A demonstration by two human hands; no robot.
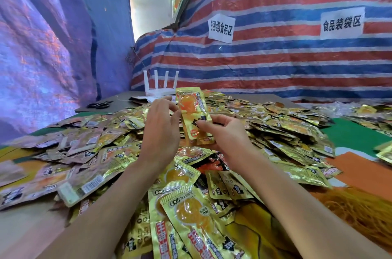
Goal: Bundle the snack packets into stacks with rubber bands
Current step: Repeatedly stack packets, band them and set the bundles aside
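Observation:
A small stack of gold snack packets (194,113) stands upright above the table, held at its lower end by my right hand (224,133), thumb across the front. My left hand (162,129) is at the stack's left edge, fingers curled toward it and touching its side; whether it holds a rubber band I cannot tell. A large heap of loose gold packets (275,131) covers the table around and beneath both hands. A pile of thin yellow-brown rubber bands (356,212) lies at the right near edge.
A white router (158,86) with several antennas stands at the table's back, black scissors (99,104) to its left. Striped tarpaulin with two paper signs (220,28) forms the back wall. Green and orange mats (358,137) show at the right.

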